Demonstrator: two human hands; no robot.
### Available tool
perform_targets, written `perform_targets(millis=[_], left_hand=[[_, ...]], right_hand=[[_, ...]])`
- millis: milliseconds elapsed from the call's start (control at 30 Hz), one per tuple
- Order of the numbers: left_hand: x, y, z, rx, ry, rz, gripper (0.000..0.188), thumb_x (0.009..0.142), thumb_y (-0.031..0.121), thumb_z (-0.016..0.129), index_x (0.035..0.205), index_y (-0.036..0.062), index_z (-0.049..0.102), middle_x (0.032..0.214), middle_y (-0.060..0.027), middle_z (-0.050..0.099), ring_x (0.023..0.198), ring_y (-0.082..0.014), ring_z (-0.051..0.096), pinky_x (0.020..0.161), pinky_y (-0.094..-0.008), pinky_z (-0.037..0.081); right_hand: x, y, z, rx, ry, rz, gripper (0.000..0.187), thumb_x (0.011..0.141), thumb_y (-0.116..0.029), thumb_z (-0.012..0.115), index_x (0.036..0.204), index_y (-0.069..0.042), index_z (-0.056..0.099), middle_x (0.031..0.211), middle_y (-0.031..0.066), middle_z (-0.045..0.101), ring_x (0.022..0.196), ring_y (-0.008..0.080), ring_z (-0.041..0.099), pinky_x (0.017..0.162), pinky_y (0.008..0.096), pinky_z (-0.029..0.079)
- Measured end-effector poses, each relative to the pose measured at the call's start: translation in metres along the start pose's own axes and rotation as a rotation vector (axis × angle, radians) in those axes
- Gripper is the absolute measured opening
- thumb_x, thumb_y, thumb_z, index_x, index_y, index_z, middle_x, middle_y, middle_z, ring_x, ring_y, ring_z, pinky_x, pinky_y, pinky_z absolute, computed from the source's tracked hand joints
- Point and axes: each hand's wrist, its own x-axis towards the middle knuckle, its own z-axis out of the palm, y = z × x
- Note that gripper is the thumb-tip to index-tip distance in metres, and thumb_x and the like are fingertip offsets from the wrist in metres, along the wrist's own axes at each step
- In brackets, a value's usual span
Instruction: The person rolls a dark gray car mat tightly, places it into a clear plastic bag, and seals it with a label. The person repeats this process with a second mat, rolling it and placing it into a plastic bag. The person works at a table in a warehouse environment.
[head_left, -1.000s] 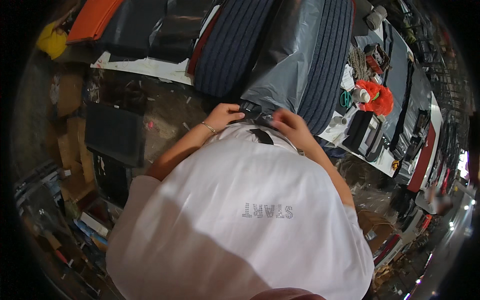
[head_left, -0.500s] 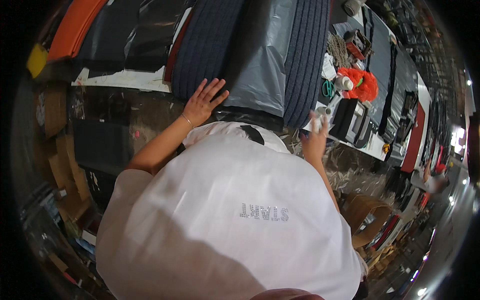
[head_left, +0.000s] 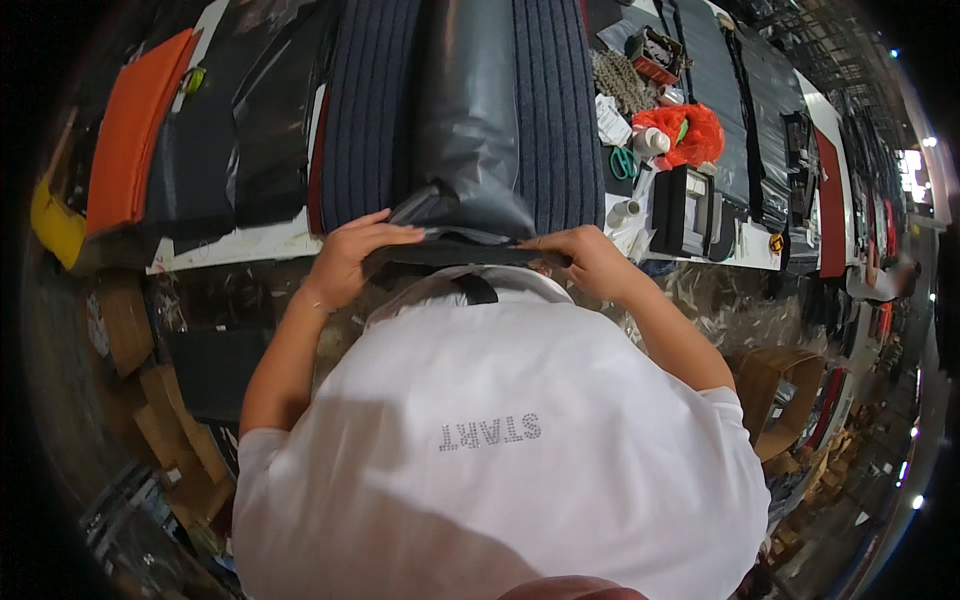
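A dark, ribbed blue-grey mat (head_left: 558,120) lies on the table, its near end close to my waist. Along its middle runs a shiny grey plastic sheet (head_left: 465,110), bunched and creased near me. At the sheet's near end is a dark folded edge (head_left: 455,252), stretched between my two hands. My left hand (head_left: 345,258) grips its left end, fingers pointing right with the thumb underneath. On the other end, my right hand (head_left: 585,258) is closed, fingers bent over the edge. The fingertips are partly hidden.
Right of the mat are teal scissors (head_left: 622,162), an orange-red plastic bag (head_left: 697,138), a white spool (head_left: 652,141) and a dark box (head_left: 684,212). On the left lie black sheets (head_left: 270,140) and an orange panel (head_left: 138,130). A person (head_left: 880,282) is far right.
My left hand has gone from lying spread on the mat to gripping the sheet's edge. My right hand has moved left from the mat's right side and closed on the other end.
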Motion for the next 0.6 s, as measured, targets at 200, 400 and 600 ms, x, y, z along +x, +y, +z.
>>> perform_targets(millis=[200, 400, 600], left_hand=[[0.063, -0.073, 0.016, -0.062, 0.68, -0.367, 0.025, 0.103, 0.022, 0.06, 0.1, -0.0025, 0.064, 0.085, -0.0177, 0.065, 0.084, -0.0352, 0.065, 0.077, -0.0366, 0.05], [0.101, -0.16, 0.081, 0.243, 0.639, -0.753, 0.043, 0.1, 0.044, 0.063, 0.105, 0.0008, 0.061, 0.097, -0.0235, 0.061, 0.09, -0.0391, 0.059, 0.085, -0.0461, 0.049], [0.101, -0.127, 0.064, -0.002, 0.823, -0.579, 0.054, 0.098, 0.031, 0.069, 0.146, 0.0145, 0.05, 0.133, -0.0206, 0.051, 0.122, -0.0351, 0.052, 0.107, -0.0451, 0.043]], right_hand=[[0.089, 0.018, -0.031, 0.266, 0.271, 0.48, 0.041, 0.096, -0.036, 0.073, 0.08, 0.001, 0.072, 0.073, 0.0102, 0.07, 0.06, 0.0154, 0.06, 0.059, 0.033, 0.047], [0.143, 0.123, 0.05, 0.897, 0.377, 0.634, 0.043, 0.087, -0.043, 0.083, 0.072, -0.005, 0.07, 0.071, 0.0013, 0.065, 0.057, 0.0105, 0.055, 0.054, 0.028, 0.043], [0.106, 0.18, 0.026, 0.833, 0.71, 0.415, 0.03, 0.087, -0.027, 0.084, 0.079, -0.002, 0.07, 0.068, 0.0027, 0.063, 0.058, 0.0122, 0.057, 0.057, 0.0252, 0.045]])
